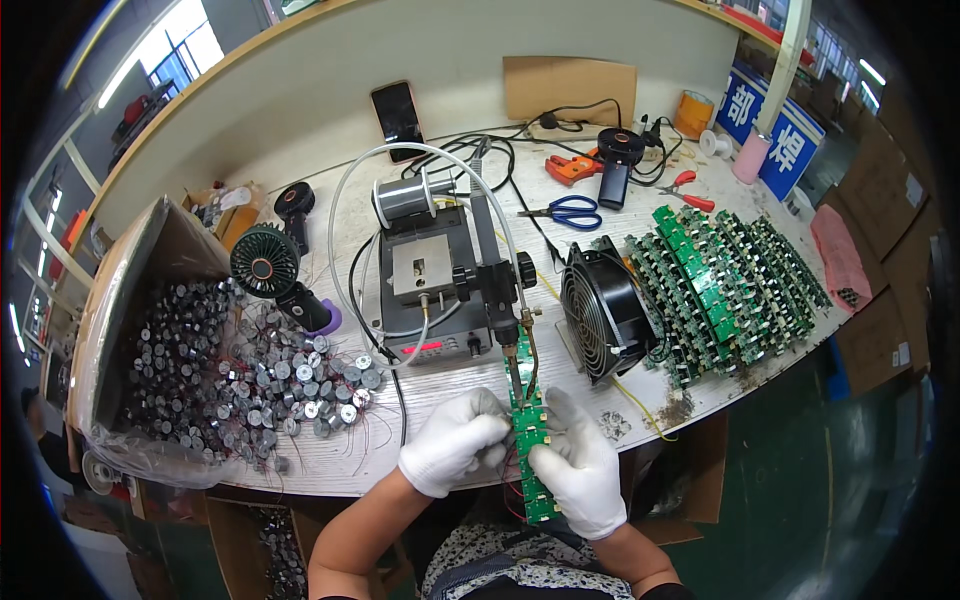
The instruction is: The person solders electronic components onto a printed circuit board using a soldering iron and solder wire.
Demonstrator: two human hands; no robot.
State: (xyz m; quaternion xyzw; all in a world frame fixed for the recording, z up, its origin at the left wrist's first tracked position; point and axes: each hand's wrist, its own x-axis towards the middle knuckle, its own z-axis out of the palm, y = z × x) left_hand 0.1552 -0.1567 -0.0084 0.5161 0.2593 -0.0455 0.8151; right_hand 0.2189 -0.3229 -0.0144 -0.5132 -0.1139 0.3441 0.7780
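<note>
white worktop [335,468] | green floor [775,500] | right grip [582,472] holds green circuit board [538,500]

On my white, wood-grained bench top [335,470]: at left, a loose heap of small, round, silver metal parts [322,408] with thin wires; at centre, a black box-shaped soldering unit [445,345]; right of it, a black square-framed fan [598,312]; farther right, rows of green circuit boards [705,275]; toward the far side, blue-handled scissors [575,213] and red-handled pliers [684,181].
</note>
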